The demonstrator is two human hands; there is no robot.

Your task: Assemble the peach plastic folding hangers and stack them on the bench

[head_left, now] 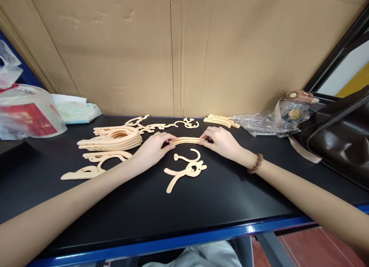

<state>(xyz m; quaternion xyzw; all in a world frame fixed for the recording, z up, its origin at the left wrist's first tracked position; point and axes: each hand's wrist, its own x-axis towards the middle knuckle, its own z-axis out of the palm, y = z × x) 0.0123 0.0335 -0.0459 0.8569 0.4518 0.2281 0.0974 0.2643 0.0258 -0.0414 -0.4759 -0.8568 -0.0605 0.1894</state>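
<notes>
Between my two hands is a slim, curved, peach-coloured plastic strip (186, 140), like a hanger arm, held level just above or on the table. My left hand (157, 147) pinches its left end, and my right hand (220, 141) grips its right end. Nearer to me lie a loose plastic hook (190, 156) and a peach hanger centre piece (193, 169) with two short arms spread to the left. Beside my left forearm are a stack of peach hanger parts (115, 139) and another hanger part (83, 173).
Several curved strips (220, 120) lie at the back, near small hooks (187, 123). To the right are a clear plastic bag (256, 124), a clear bottle (292, 109) and a dark brown bag (340, 132). A tissue pack (77, 112) and a tub (37, 113) stand left, before a cardboard wall (129, 55).
</notes>
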